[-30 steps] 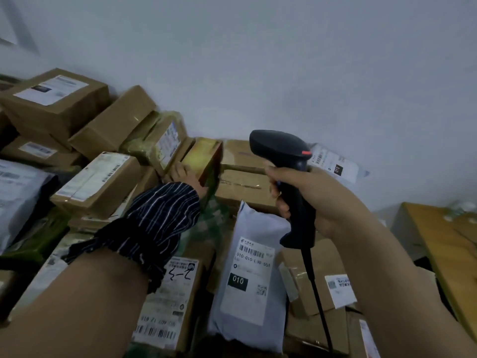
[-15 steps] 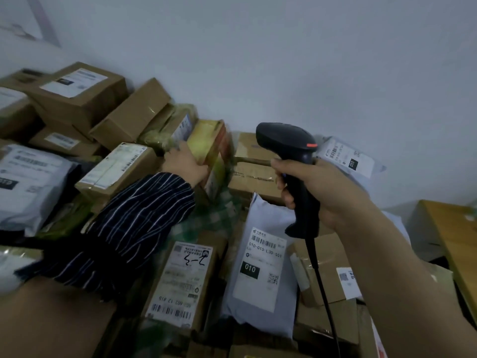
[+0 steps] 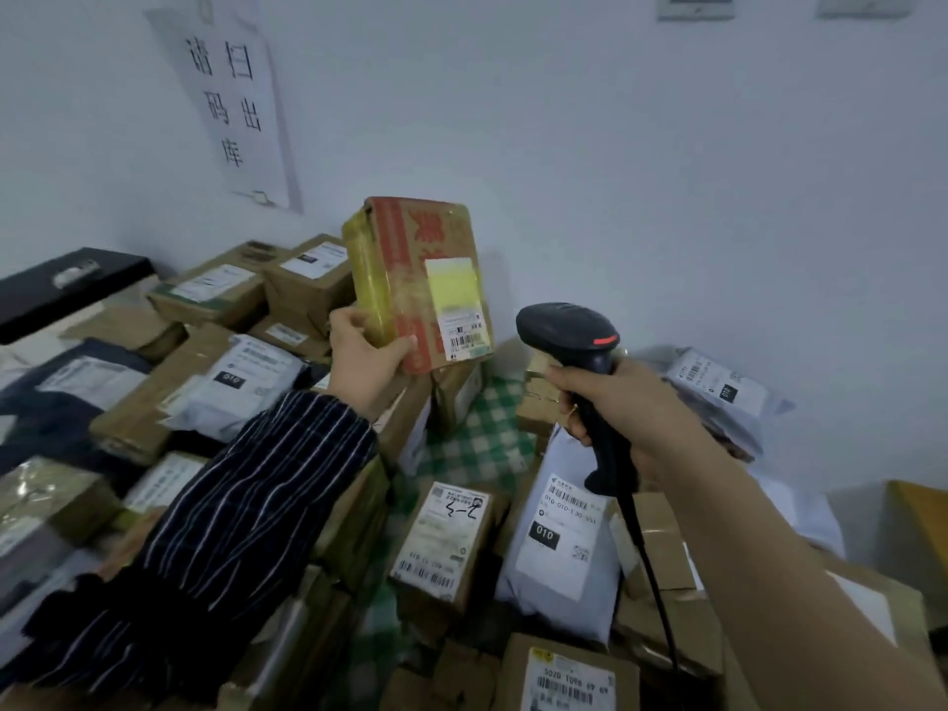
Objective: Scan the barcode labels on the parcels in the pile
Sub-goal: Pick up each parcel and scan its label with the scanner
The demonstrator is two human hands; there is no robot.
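Parcel [image 3: 415,279] upright in left hand [image 3: 367,359] grip, label [image 3: 459,313] facing right. Right hand [image 3: 623,407] grips scanner [image 3: 579,351], just right of label, aim likely needs swinging left.

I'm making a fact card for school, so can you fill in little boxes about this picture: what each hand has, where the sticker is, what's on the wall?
Left side: left hand holds a yellow-taped box up above the pile.
Right side: right hand grips a black scanner, head near the box.
Sticker: barcode label on the box face turned toward the camera.
Below: cardboard parcels and a grey mailer bag.
Wall: a paper sign with printed characters.
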